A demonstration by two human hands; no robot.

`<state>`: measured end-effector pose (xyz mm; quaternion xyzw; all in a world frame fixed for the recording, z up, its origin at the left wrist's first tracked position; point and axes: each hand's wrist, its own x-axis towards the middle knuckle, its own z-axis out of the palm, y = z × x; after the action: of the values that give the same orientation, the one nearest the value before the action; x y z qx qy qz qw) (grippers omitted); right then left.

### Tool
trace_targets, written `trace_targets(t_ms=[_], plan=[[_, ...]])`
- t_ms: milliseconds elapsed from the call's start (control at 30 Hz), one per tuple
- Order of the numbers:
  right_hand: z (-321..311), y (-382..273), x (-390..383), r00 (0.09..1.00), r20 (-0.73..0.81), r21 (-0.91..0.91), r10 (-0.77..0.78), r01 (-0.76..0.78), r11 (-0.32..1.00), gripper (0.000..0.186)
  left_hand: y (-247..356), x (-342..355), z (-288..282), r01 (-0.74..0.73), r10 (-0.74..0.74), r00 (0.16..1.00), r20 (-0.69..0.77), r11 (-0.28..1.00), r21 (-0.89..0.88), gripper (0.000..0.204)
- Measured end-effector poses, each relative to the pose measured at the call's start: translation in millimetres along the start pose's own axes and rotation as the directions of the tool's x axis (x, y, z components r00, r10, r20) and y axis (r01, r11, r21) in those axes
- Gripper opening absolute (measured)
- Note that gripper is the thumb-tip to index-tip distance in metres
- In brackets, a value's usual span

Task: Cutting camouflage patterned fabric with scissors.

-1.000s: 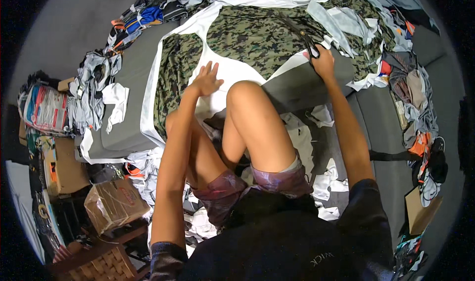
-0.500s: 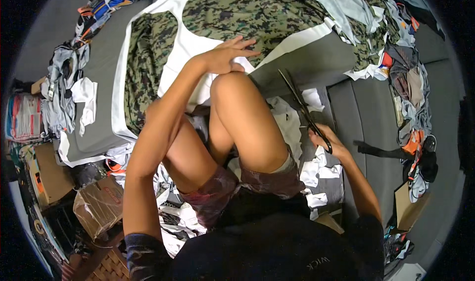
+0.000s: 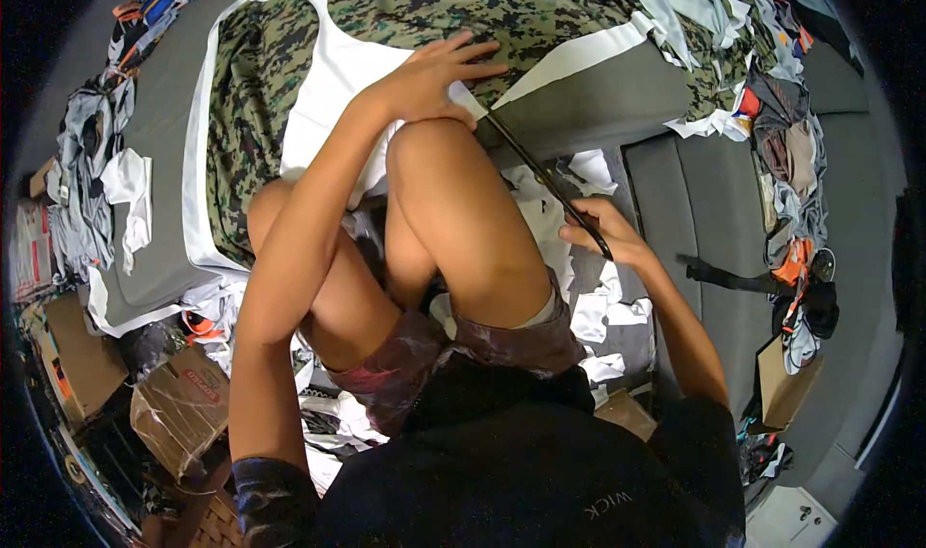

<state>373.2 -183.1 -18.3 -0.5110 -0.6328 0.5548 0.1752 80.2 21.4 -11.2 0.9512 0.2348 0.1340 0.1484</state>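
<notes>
My left hand (image 3: 429, 80) lies on the cloth with its fingers spread, holding nothing, just beyond my raised knee. Beneath it is a camouflage-print cloth (image 3: 482, 8) with white borders, spread over a grey cushioned surface. My right hand (image 3: 606, 234) is wrapped around the handles of a long pair of black scissors (image 3: 540, 170). Their tip is at the cloth's near edge, close to my left thumb. Seen nearly edge-on, the blades look together. A white strip (image 3: 584, 61) of the cloth runs off to the right of my left hand.
White scraps (image 3: 603, 307) lie on the floor by my right leg. Cardboard boxes (image 3: 183, 408) stand at the lower left, another box (image 3: 786, 384) at the lower right. Heaped clothes (image 3: 791, 162) line the right side, with more grey garments (image 3: 87, 181) at the left.
The scissors have moved left and away from me, bringing their tip to the cloth's edge. Their blades, slightly apart before, now look together. My left hand stays spread on the cloth.
</notes>
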Motion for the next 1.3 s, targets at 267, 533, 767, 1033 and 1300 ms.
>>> trace_targets(t_ms=[267, 533, 767, 1033, 1300], plan=[[-18.8, -8.5, 11.0, 0.998, 0.016, 0.043, 0.057, -0.058, 0.997, 0.026, 2.9, -0.2, 4.0, 0.065, -0.054, 0.994, -0.091, 0.991, 0.121, 0.082], [-25.9, -15.1, 13.1, 0.994, 0.016, 0.021, 0.109, -0.109, 0.994, 0.038, 1.7, 0.6, 7.3, 0.114, -0.099, 0.991, -0.086, 0.974, 0.195, 0.083], [-23.4, -6.0, 13.4, 0.993, 0.026, 0.085, 0.113, -0.115, 0.990, 0.037, 4.1, -0.2, 6.2, 0.133, -0.127, 0.991, -0.045, 0.971, 0.198, 0.086], [-22.1, -9.2, 14.5, 0.995, 0.032, 0.118, 0.092, -0.095, 0.988, 0.038, 3.5, 1.1, 3.5, 0.139, -0.136, 0.990, -0.027, 0.968, 0.209, 0.089], [-18.4, -16.6, 12.1, 0.993, 0.013, 0.029, 0.114, -0.115, 0.993, 0.036, 1.4, 1.4, 5.2, 0.133, -0.128, 0.991, -0.042, 0.972, 0.194, 0.089]])
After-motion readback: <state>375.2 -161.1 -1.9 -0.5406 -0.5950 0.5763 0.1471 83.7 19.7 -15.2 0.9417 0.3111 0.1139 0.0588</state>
